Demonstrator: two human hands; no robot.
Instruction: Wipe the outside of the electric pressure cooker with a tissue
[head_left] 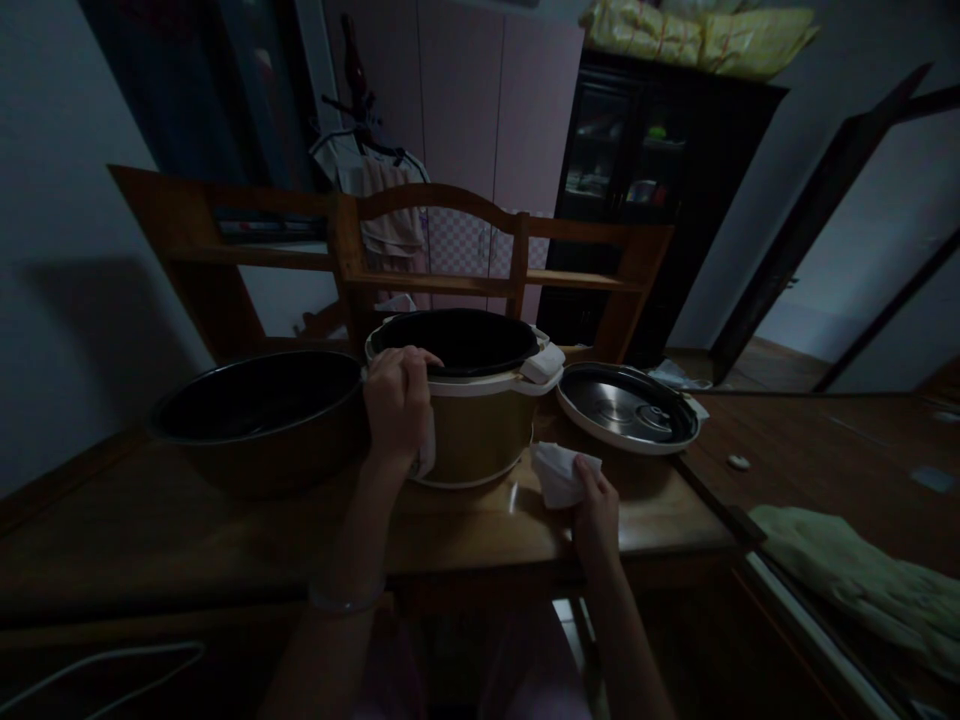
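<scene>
In the middle of the wooden desk stands an electric cooker with a gold body, a white rim and a dark, open top. My left hand is closed on its near-left rim, fingers bent over the edge. A folded white tissue is pinched in my right hand, low in front of the cooker's right side. Left of the cooker rests a large dark inner pot. The round lid, its metal inner face up, lies to the right.
A wooden shelf rack rises along the desk's back edge. Beyond the desk's right end are a greenish cloth and a small white object. A pale cable hangs at lower left. The room is dim.
</scene>
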